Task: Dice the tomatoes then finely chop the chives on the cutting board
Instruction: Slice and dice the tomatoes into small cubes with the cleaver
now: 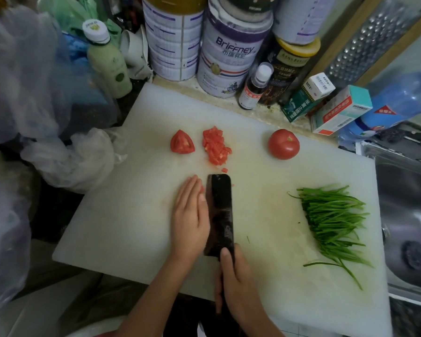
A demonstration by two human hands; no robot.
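On the white cutting board [136, 215] lie a tomato wedge [182, 142], a pile of diced tomato [215, 146] and a whole tomato [284, 144] along the far side. A bunch of green chives [334, 221] lies at the right. My right hand [233, 276] grips the handle of a dark cleaver [219, 212], whose blade lies near the board's middle. My left hand [189, 218] rests flat with straight fingers against the blade's left side, and small tomato bits show at its fingertips.
Large tins [226, 54], bottles [110, 59], a jar and small boxes [340, 113] crowd the counter behind the board. Plastic bags [78, 154] sit at the left. A steel sink [408, 215] lies to the right, with a blue water bottle [404, 100] above it.
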